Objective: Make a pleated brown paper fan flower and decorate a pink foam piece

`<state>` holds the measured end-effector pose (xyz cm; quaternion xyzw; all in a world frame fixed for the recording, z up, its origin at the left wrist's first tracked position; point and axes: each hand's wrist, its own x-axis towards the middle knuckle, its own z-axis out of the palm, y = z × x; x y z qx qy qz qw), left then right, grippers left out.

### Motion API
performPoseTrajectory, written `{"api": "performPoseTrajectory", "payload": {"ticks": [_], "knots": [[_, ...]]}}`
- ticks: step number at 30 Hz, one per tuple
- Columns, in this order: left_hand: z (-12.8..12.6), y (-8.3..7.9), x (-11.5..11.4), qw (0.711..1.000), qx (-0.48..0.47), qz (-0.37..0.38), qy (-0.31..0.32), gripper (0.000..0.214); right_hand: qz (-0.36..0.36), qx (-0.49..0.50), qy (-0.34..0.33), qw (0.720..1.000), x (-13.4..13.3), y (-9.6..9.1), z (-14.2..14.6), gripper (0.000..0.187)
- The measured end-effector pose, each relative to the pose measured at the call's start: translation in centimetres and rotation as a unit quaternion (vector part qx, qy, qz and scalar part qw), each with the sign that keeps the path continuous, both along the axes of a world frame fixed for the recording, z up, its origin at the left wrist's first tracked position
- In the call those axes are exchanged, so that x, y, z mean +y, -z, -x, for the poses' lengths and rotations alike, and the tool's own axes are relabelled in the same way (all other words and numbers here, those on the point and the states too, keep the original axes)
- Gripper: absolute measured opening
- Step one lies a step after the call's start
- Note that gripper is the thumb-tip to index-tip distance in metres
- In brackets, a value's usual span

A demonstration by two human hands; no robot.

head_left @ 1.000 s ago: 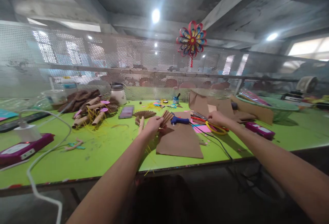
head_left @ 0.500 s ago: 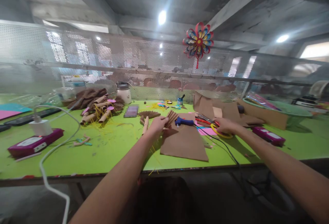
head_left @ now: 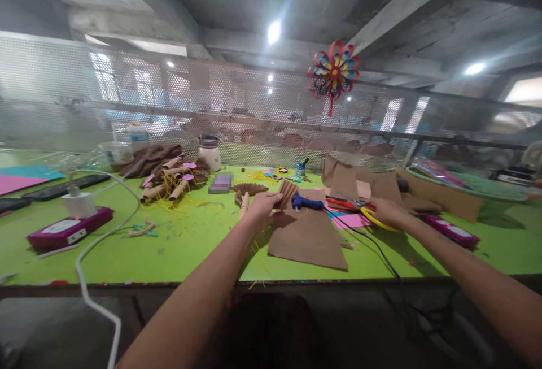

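Note:
My left hand (head_left: 263,207) is closed on a pleated brown paper fan (head_left: 287,194) above the green table (head_left: 178,244). My right hand (head_left: 386,211) is closed around the yellow handles of a pair of scissors (head_left: 376,217), whose blades point left over red and pink paper. Between my hands lie a blue glue gun (head_left: 305,203) with a black cord and a large brown paper sheet (head_left: 308,236). A paper tube (head_left: 244,207) and another pleated fan (head_left: 250,189) lie just left of my left hand.
Rolled brown paper tubes with pink tags (head_left: 167,179) are heaped at the back left beside a white jar (head_left: 210,153). A magenta box (head_left: 68,229) with a white charger and cable sits left. Brown paper scraps (head_left: 359,179) and a green basket (head_left: 466,185) lie right. A perforated screen (head_left: 237,109) backs the table.
My right hand has closed on the scissors' yellow handles and drawn slightly right. The left hand keeps holding the pleated fan. The view has shifted slightly left.

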<state>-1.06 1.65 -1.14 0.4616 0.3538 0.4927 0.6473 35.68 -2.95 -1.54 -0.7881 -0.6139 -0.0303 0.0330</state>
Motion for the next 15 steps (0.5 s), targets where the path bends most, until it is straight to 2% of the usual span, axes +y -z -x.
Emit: {"api": "performPoseTrajectory", "payload": {"ticks": [4, 7, 9, 11, 13, 15], "knots": [[-0.1, -0.5, -0.3, 1.000, 0.014, -0.019, 0.005, 0.009, -0.048, 0.027, -0.012, 0.998, -1.0, -1.5, 1.0, 0.039], [-0.2, -1.2, -0.7, 0.999, 0.000, -0.034, -0.004, 0.011, -0.118, 0.138, -0.079, 0.980, -2.0, -2.7, 3.8, 0.039], [-0.3, -1.6, -0.9, 0.998, -0.024, -0.051, -0.006, 0.010, -0.157, 0.245, -0.130, 0.948, -3.0, -3.5, 7.0, 0.042], [-0.2, -1.8, -1.0, 0.996, -0.049, -0.073, -0.004, 0.010, -0.150, 0.388, -0.156, 0.896, -4.0, -4.2, 10.9, 0.050], [-0.1, -1.9, -0.9, 0.993, -0.072, -0.095, -0.009, 0.012, -0.151, 0.496, -0.157, 0.841, -4.8, -4.5, 14.8, 0.049], [0.0, -2.0, -0.8, 0.989, -0.094, -0.114, -0.023, 0.015, -0.132, 0.552, -0.135, 0.812, -5.1, -4.2, 18.0, 0.047]]}}
